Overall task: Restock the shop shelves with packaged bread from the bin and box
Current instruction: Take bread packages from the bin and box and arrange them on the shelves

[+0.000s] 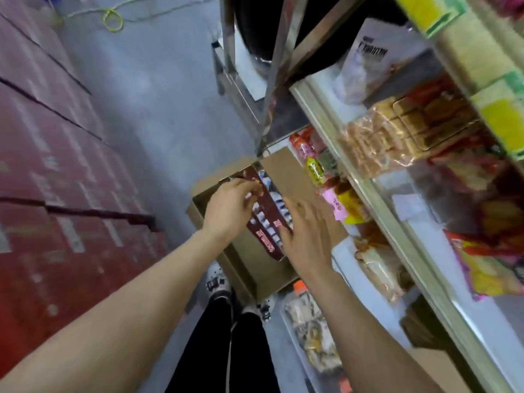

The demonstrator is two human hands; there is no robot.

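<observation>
Restocking under way: shelves (317, 83) partly stocked, cardboard box (286, 171) full of brown packets (265, 236); left hand (226, 208) pinches 1 packet, right hand (307, 236) rests flat, fingers straight.

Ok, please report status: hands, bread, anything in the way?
Left hand at the box, grip unclear. Right hand open, on brown packets. Nothing in the way.

Box (283, 171) contents partly covered by left hand (226, 208) and right hand (307, 239). Lettering on brown packets (265, 242) smeared, unreadable. Left fingertips (251, 192) motion-blurred; grip not resolved. Red cartons (56, 180) blurred, cropped at left edge. Shelf goods (496, 114) cropped at right. Shoe (265, 309) partly hidden by box.
</observation>
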